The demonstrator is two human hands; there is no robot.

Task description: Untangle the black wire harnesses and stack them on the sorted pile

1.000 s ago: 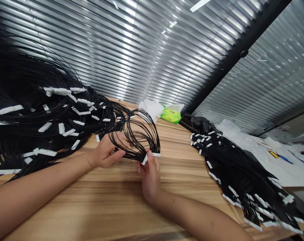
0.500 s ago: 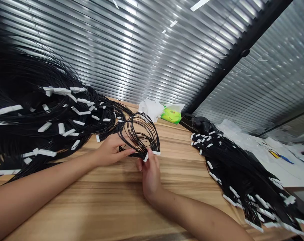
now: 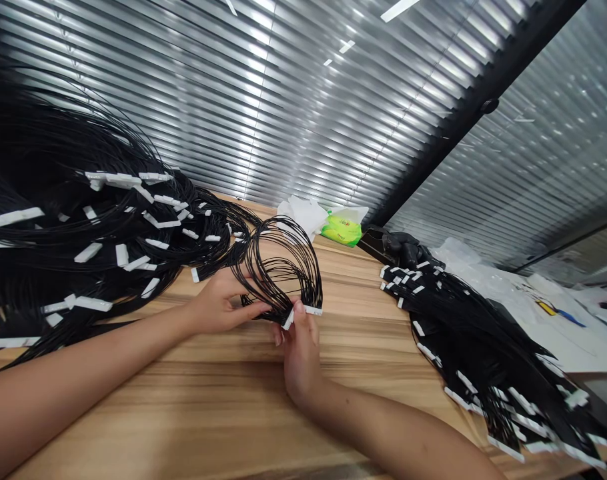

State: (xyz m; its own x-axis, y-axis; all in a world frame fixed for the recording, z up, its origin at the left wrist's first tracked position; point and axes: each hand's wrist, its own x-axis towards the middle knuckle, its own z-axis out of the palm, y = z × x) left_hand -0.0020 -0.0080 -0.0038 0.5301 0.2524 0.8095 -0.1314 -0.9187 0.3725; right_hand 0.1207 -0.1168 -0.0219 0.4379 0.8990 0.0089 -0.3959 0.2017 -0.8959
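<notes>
A looped bundle of thin black wires (image 3: 278, 267) with white connectors at both ends stands arched over the wooden table (image 3: 223, 393). My left hand (image 3: 218, 303) pinches the wires near the loop's lower left side. My right hand (image 3: 298, 350) is closed on the white connector ends (image 3: 289, 319) at the loop's base. Both hands rest low over the table's middle.
A big heap of black wire harnesses with white connectors (image 3: 73, 227) fills the left. A second pile (image 3: 478, 340) lies along the right edge. Crumpled white tissue (image 3: 303, 215) and a green packet (image 3: 341, 230) sit at the back by the blinds. White sheets (image 3: 548, 313) lie far right.
The wire loop has stood up a little taller and wider. My left hand's fingers have shifted slightly along the wires toward the connectors. My right hand has barely moved.
</notes>
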